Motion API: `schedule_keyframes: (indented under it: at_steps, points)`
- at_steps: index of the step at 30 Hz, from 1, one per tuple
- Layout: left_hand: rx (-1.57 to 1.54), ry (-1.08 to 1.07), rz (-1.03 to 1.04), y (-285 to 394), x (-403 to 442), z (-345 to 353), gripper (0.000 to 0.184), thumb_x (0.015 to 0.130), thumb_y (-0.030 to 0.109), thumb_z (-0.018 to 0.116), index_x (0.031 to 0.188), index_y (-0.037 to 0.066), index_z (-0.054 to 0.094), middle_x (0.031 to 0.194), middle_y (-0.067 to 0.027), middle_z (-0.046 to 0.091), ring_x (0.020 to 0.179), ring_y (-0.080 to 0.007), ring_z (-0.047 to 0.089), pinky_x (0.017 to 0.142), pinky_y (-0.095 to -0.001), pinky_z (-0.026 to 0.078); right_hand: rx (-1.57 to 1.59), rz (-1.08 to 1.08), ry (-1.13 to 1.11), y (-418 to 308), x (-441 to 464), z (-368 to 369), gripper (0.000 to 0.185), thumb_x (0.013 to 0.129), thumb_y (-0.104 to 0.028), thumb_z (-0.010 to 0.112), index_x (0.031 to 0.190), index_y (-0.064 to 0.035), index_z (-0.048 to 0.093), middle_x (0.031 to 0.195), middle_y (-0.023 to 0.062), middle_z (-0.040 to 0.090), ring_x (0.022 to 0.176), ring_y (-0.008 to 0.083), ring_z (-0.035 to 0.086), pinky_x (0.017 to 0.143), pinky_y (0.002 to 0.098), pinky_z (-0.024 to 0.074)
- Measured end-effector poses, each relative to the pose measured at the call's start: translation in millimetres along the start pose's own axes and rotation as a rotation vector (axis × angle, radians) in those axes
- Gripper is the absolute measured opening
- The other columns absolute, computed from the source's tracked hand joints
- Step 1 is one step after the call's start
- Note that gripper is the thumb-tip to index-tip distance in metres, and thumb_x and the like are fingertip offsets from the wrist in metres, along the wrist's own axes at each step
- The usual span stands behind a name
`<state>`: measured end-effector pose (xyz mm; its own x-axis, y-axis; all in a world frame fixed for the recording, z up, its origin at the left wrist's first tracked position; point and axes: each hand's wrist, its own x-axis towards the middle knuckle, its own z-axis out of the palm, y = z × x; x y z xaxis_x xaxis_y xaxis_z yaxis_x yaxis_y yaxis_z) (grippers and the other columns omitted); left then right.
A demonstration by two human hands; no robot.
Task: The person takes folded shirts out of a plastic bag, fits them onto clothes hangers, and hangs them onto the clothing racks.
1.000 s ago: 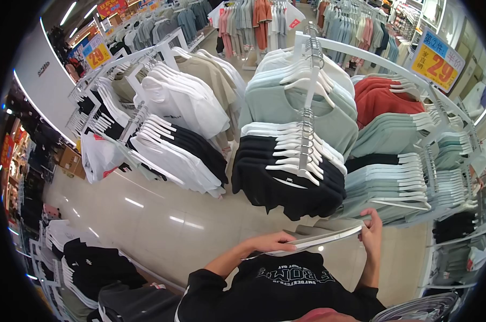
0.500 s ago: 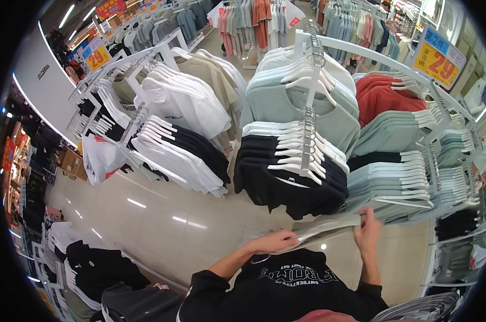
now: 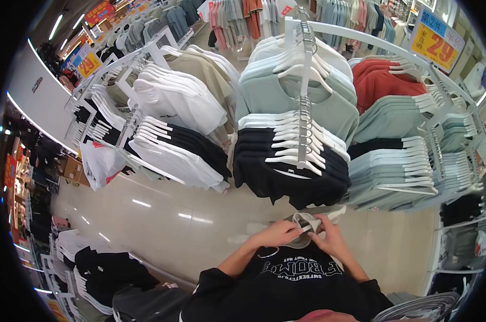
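A pale grey-beige shirt (image 3: 335,216) is gathered up in front of my body, its collar bunched between my hands. My left hand (image 3: 280,233) grips one side of the collar with its fingers closed. Close beside it, my right hand (image 3: 327,234) pinches the other side with thumb and fingers. A small white piece shows between the fingertips; whether it is a tag or part of a hanger I cannot make out. Under my left wrist a thin curved line, like a hanger hook, shows against my black printed T-shirt (image 3: 302,268). Most of the shirt's body is hidden behind my hands.
Ahead stands a white rack (image 3: 306,80) of black and pale green T-shirts (image 3: 291,182) on white hangers. Another rack with white shirts (image 3: 178,96) is at left, red shirts (image 3: 385,80) at right. Black garments (image 3: 111,271) hang at lower left. Price signs (image 3: 436,40) top the racks.
My right hand has moved left and inward, close to my left hand. The shirt, stretched out sideways between the hands before, is now bunched at the collar. My view has shifted slightly.
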<state>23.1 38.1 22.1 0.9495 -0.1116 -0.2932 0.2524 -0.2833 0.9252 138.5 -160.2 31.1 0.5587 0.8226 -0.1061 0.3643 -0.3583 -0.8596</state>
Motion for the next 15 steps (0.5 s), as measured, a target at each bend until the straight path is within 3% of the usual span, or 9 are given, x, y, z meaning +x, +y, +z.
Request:
schedule_keyframes:
  at_steps: [3,4,7,8,11,12,15]
  points:
    - [-0.106,0.002,-0.111,18.4,-9.4,-13.5,0.045,0.100,0.039,0.046,0.091,-0.001,0.064,0.059,-0.0032,0.053,0.047,-0.0117,0.048,0.041,-0.0277,0.040,0.055,-0.085,-0.005,20.2,-3.2,-15.4,0.055,0.079,-0.005,0.066,0.130,-0.0020,0.044,0.081,0.0170,0.067,0.077,0.0352,0.065,0.073,0.0430,0.0496]
    - [-0.103,0.019,-0.065,13.6,-9.4,-14.2,0.048,0.100,0.042,0.045,0.089,0.000,0.065,0.059,-0.0023,0.053,0.047,-0.0101,0.049,0.040,-0.0264,0.041,-0.002,-0.030,0.012,25.4,-5.8,-19.2,0.049,0.079,-0.001,0.062,0.126,-0.0009,0.049,0.088,0.0194,0.068,0.082,0.0392,0.064,0.078,0.0465,0.0484]
    - [-0.093,0.025,-0.113,30.7,-12.5,-23.7,0.049,0.100,0.042,0.045,0.087,-0.001,0.065,0.058,-0.0015,0.052,0.048,-0.0091,0.050,0.040,-0.0262,0.041,-0.300,-0.087,0.105,34.9,-2.4,-21.7,0.040,0.077,0.002,0.059,0.116,-0.0023,0.059,0.083,0.0184,0.066,0.082,0.0389,0.061,0.077,0.0462,0.0463]
    - [-0.055,0.047,-0.037,26.5,-9.9,-23.5,0.050,0.100,0.041,0.044,0.084,-0.002,0.065,0.058,-0.0011,0.051,0.049,-0.0085,0.049,0.042,-0.0260,0.040,-0.508,-0.264,0.239,41.9,1.6,-17.7,0.034,0.074,0.002,0.061,0.106,-0.0054,0.065,0.083,0.0163,0.062,0.080,0.0360,0.056,0.074,0.0446,0.0433]
    - [-0.054,0.040,-0.002,22.7,-3.4,-25.2,0.051,0.101,0.040,0.044,0.082,-0.003,0.063,0.057,-0.0019,0.050,0.050,-0.0083,0.045,0.045,-0.0276,0.039,-0.666,-0.267,0.237,26.1,6.6,-22.3,0.035,0.071,-0.001,0.063,0.105,-0.0084,0.066,0.086,0.0146,0.055,0.080,0.0330,0.052,0.072,0.0428,0.0411]
    - [-0.053,0.064,0.037,10.9,2.1,-22.3,0.053,0.101,0.040,0.044,0.076,-0.004,0.060,0.057,-0.0030,0.048,0.050,-0.0091,0.041,0.046,-0.0304,0.037,-0.642,-0.347,0.262,23.6,7.6,-22.8,0.030,0.069,-0.003,0.066,0.099,-0.0070,0.065,0.092,0.0139,0.053,0.084,0.0328,0.053,0.073,0.0439,0.0422]
    - [-0.010,-0.013,-0.075,28.4,8.4,-32.2,0.055,0.101,0.040,0.045,0.071,-0.005,0.056,0.055,-0.0033,0.045,0.051,-0.0094,0.038,0.046,-0.0314,0.034,-0.361,-0.377,0.096,35.3,8.9,-11.7,0.023,0.069,-0.004,0.068,0.091,-0.0050,0.062,0.088,0.0132,0.054,0.085,0.0334,0.055,0.073,0.0437,0.0437]
